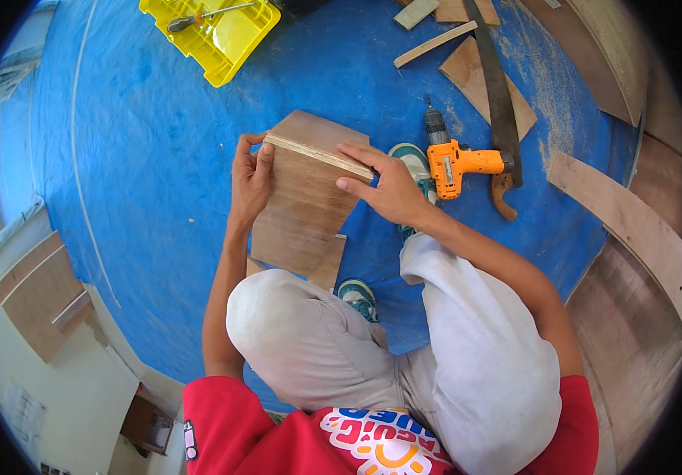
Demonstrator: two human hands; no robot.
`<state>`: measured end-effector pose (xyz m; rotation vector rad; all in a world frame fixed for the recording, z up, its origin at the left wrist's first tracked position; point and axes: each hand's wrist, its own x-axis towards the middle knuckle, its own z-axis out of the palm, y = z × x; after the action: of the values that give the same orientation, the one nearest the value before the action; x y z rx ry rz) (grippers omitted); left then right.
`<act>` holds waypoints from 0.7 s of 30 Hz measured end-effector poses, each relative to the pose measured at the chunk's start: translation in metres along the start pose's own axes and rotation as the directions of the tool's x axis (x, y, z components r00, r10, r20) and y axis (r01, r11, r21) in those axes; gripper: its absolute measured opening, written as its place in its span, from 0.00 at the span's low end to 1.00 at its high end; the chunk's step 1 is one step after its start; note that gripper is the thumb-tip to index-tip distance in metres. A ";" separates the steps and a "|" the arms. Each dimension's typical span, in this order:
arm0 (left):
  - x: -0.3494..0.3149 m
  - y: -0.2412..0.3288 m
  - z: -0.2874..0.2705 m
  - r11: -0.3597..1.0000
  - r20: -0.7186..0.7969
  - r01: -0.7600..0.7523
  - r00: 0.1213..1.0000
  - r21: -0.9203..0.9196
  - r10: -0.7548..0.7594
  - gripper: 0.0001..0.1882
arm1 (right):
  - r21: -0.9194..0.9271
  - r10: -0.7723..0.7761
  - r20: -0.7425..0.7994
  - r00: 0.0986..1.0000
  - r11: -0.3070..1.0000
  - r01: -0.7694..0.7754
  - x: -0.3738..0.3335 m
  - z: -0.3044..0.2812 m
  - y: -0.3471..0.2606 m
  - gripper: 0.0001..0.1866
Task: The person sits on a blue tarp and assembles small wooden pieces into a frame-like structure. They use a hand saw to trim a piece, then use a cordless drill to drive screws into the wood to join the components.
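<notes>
Both bare hands are clamped on a plywood workpiece (305, 202), apart from each other at opposite ends of its pale, layered edge (317, 153). The left hand (252, 176) grips the left end, its thumb on the near face, while the right hand (388, 188) spans the right end, with fingers over the far face and the thumb on the near one. The workpiece is held above a blue tarp (159, 198), just beyond the left knee; whether it is one piece or several panels together, I cannot tell. Under its lower end another plywood offcut (331, 265) shows, partly covered. Two green-and-white sneakers (358, 298) rest on the tarp, the right one close beside an orange cordless drill (450, 168). The drill's bit points to the tarp's far side, and its base overlaps the blade of a handsaw (502, 111), whose wooden handle (502, 199) lies nearer the person. The blade crosses a squarish plywood panel (525, 111); a narrow plywood strip (436, 44) lies beside it. Toward the far side, left of the middle, a yellow plastic tray (234, 55) carries a screwdriver (186, 22). A long plywood board (626, 210) overlaps the tarp's right edge, and beyond the left edge is a brown wooden panel (44, 297).
</notes>
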<state>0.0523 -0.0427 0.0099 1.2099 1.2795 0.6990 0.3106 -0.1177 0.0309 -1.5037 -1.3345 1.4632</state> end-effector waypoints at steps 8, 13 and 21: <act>0.003 0.001 -0.003 0.998 -0.004 0.056 0.998 -0.031 -0.056 0.15 | -0.013 0.130 0.052 0.990 0.991 -0.130 0.001 -0.008 0.007 0.37; 0.014 0.014 -0.003 0.992 -0.014 0.088 0.996 0.092 -0.087 0.16 | 0.085 0.148 0.078 0.986 0.984 -0.155 0.008 -0.009 0.009 0.36; 0.024 0.039 -0.002 0.966 0.018 0.214 0.976 0.142 -0.219 0.16 | 0.191 0.087 0.116 0.989 0.976 -0.108 0.014 -0.005 0.020 0.32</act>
<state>0.0640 -0.0092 0.0390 1.1663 1.4261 0.4340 0.3179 -0.1095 0.0091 -1.3956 -1.1513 1.7069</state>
